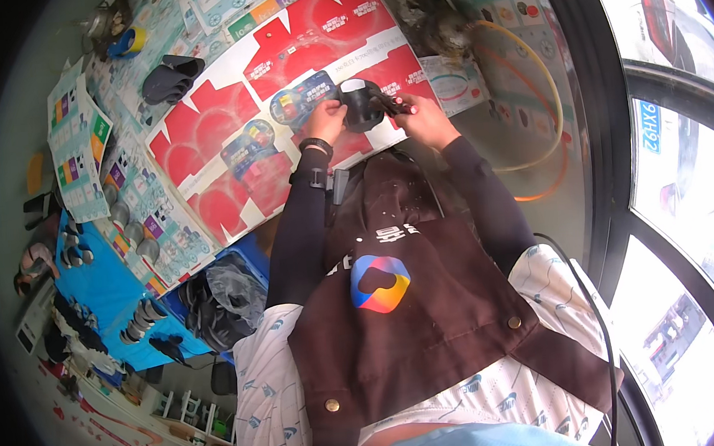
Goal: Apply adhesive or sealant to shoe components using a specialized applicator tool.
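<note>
Over the red and white printed cardboard sheet (pixel 285 61), close to the table's near edge, I hold a black, rounded, cup-like piece (pixel 361 109). A pale patch shows at its top. My left hand (pixel 326 123) is closed on its left side, with fingers and thumb gripping the rim. My right hand (pixel 426 122) is closed around a small dark hand tool with reddish ends (pixel 394 105). The tool's tip meets or overlaps the right side of the black piece; its exact kind is too small to tell.
Dark grey curved pieces (pixel 171 78) lie on the table at the left, with a roll of blue and yellow tape (pixel 128 43) beyond. A blue crate (pixel 253 260) holds black pieces and a clear plastic bag. Yellow and orange hoses (pixel 554 145) loop at the right, near glass doors.
</note>
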Demonstrator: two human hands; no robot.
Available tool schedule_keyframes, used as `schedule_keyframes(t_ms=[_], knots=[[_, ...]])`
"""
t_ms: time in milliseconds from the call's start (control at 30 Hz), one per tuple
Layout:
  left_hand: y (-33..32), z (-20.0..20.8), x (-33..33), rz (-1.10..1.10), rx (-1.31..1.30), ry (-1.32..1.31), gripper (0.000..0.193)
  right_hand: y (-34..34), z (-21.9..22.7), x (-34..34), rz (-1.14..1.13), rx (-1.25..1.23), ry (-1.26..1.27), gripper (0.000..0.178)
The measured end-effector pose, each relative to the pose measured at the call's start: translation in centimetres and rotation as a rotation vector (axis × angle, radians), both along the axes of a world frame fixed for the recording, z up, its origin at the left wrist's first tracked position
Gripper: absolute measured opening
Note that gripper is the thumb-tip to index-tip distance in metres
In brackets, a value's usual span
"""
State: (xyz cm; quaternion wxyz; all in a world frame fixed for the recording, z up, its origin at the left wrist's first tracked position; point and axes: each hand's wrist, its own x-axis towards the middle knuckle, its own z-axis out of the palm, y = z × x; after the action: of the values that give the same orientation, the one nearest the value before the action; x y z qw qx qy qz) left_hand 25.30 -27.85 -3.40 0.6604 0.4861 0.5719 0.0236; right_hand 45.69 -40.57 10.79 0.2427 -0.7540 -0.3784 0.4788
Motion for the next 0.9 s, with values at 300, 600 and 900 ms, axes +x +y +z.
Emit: schedule_keyframes(t_ms=[300, 600, 900], knots=[[-0.4, 1.3, 0.4, -0.011, -0.004, -0.053, 0.039, 0.4, 1.2, -0.2, -0.125, -0.085, -0.024, 0.031], [-0.4, 1.1, 0.9, -0.023, 0.003, -0.084, 0.040, -0.4, 1.3, 0.0, -0.079, -0.051, -0.154, 0.033], [-0.3, 1.0, 1.3, -0.067, 0.048, -0.061, 0.040, -0.9, 0.7, -0.4, -0.180, -0.003, -0.144, 0.036]])
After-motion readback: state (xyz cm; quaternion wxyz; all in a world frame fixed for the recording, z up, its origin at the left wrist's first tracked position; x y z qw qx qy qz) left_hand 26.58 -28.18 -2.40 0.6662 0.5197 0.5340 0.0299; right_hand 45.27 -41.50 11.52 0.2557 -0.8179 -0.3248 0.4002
